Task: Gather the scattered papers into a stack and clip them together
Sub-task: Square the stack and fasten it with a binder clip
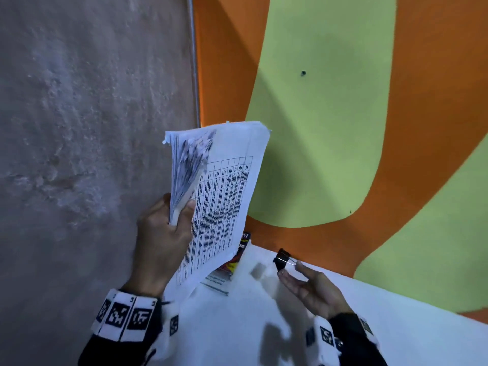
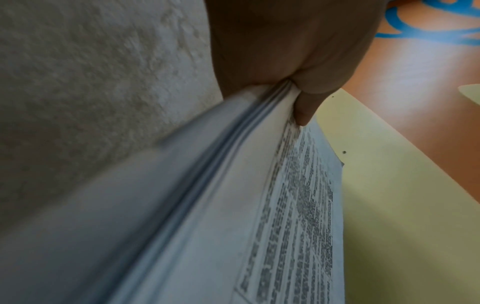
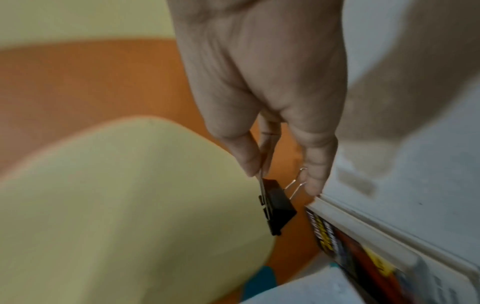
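Note:
My left hand (image 1: 169, 228) grips a stack of printed papers (image 1: 219, 196) by its lower left edge and holds it upright above the white table (image 1: 383, 326). In the left wrist view the thumb (image 2: 303, 111) presses on the top sheet of the papers (image 2: 259, 205), which carries a printed table. My right hand (image 1: 303, 283) pinches the wire handles of a black binder clip (image 1: 282, 259), lifted just over the table's far edge, to the right of the papers. In the right wrist view the binder clip (image 3: 276, 207) hangs from the fingertips (image 3: 315, 181).
A booklet (image 1: 235, 260) with a red and yellow cover lies on the table under the papers' lower corner. A grey rough wall (image 1: 87, 128) stands to the left. Beyond the table lies an orange and green floor (image 1: 330, 114).

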Tool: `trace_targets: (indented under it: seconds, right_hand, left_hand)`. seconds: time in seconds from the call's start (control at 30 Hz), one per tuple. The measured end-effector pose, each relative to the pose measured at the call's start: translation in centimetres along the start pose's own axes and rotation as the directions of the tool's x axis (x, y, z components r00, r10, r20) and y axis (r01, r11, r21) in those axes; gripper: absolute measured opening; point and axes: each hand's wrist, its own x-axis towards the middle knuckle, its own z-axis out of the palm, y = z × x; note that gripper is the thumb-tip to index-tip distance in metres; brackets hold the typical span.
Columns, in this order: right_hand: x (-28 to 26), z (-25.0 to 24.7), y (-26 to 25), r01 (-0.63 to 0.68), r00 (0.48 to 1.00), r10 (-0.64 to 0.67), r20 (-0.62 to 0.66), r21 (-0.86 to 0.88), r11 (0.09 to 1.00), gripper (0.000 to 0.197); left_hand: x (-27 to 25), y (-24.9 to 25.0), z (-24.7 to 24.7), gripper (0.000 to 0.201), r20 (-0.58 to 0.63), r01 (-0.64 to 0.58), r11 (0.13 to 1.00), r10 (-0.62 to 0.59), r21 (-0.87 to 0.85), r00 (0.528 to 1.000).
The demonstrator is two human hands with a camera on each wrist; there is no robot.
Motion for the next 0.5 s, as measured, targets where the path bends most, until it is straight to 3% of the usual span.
trace_targets:
  seconds: [0.07, 0.17, 0.23, 0.3, 0.37, 0.47, 0.5]
  right_hand:
    - [-3.2, -1.9, -1.8, 0.087, 0.991, -0.093, 0.099, 0.062, 0.994, 0.063]
    - [-7.8, -3.8, -4.1, 0.250, 0.957, -0.256, 0.135, 0.055, 0.967, 0.074]
    - [-10.8, -4.5, -5.2, 0.424, 0.895, -0.418, 0.156, -0.007, 0.906, 0.058]
    - [-13.8, -4.8, -6.4, 0.625, 0.780, -0.603, 0.169, -0.261, 0.735, 0.049]
    - [-16.7, -4.2, -7.6, 0.721, 0.668, -0.695, 0.265, -0.461, 0.517, 0.043]
    - [-19.8, -4.0, -9.5, 0.760, 0.595, -0.659, 0.461, -0.590, 0.273, 0.027]
    - [-20.5, -4.3, -10.2, 0.752, 0.589, -0.643, 0.490, -0.623, 0.215, 0.021]
  left_hand:
    - [-0.6, 0.5, 1.5, 0.019, 0.049, 0.046, 0.996, -0.043, -0.072, 0.998]
    - [-1.9, 1.5, 4.1, 0.053, 0.114, 0.141, 0.973, -0.122, -0.180, 0.986]
    - [-2.9, 2.1, 6.2, 0.055, 0.204, 0.225, 0.942, -0.176, -0.248, 0.963]
    - [-3.9, 2.9, 8.4, 0.056, 0.324, 0.288, 0.909, -0.187, -0.302, 0.927]
    - [-5.2, 3.4, 10.4, 0.055, 0.442, 0.335, 0.886, -0.173, -0.320, 0.880]
    - [-7.2, 2.3, 13.8, 0.045, 0.586, 0.420, 0.854, -0.177, -0.308, 0.791]
    - [-7.9, 1.8, 14.8, 0.061, 0.638, 0.435, 0.857, -0.175, -0.276, 0.750]
